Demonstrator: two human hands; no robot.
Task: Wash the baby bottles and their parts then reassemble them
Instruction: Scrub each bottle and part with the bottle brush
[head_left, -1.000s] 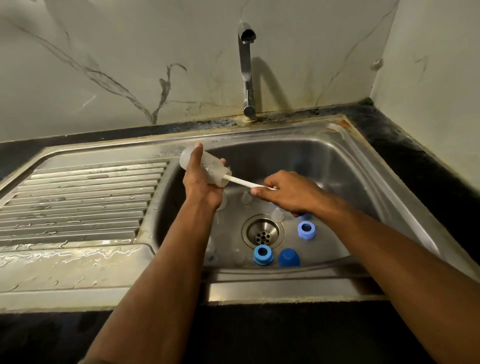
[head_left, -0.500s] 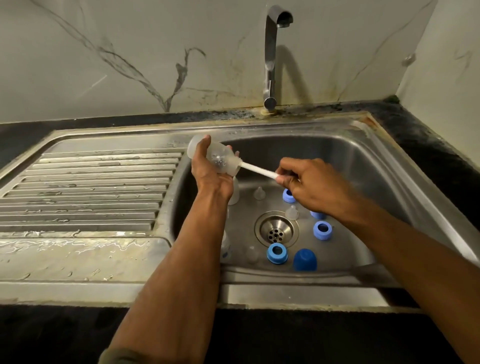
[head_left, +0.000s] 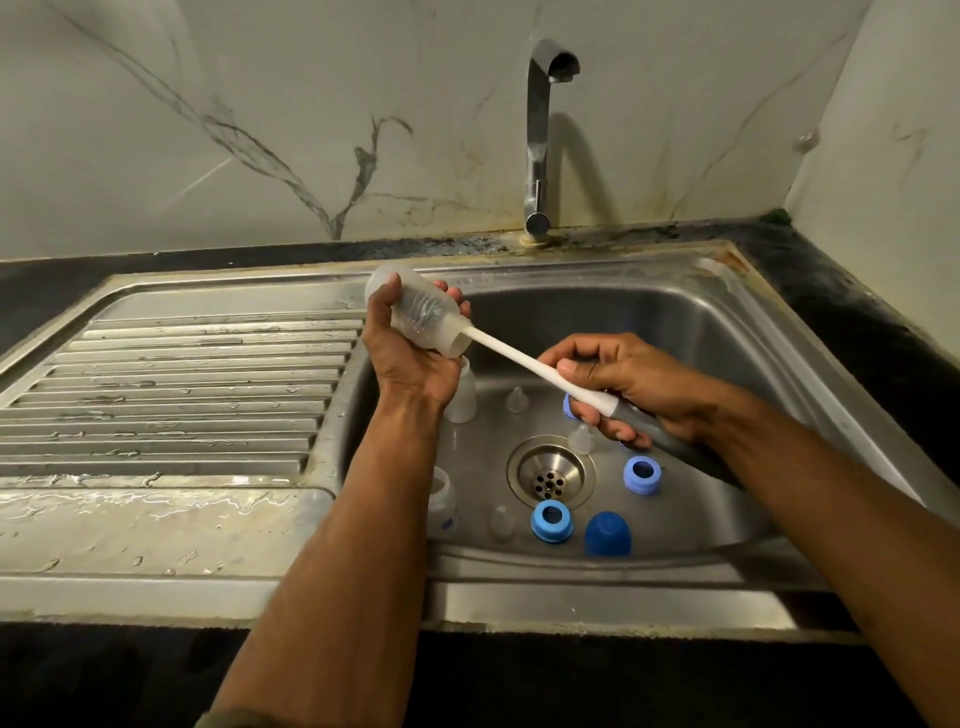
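Over the steel sink (head_left: 737, 332), left of the tap (head_left: 537, 135), a clear baby bottle (head_left: 415, 312) gripped in the left hand (head_left: 410, 358), fingers curled round it, mouth tilted down toward the drain (head_left: 550, 473). Brush (head_left: 519, 358) head inside the bottle, white stem running out to the right hand (head_left: 628, 384), fingers wrapped round its grey handle above the drain. On the basin floor around the drain: two blue rings (head_left: 551, 521), a blue cap (head_left: 608, 534), clear teats (head_left: 517, 400), two more bottles (head_left: 461, 395) nearest the left forearm.
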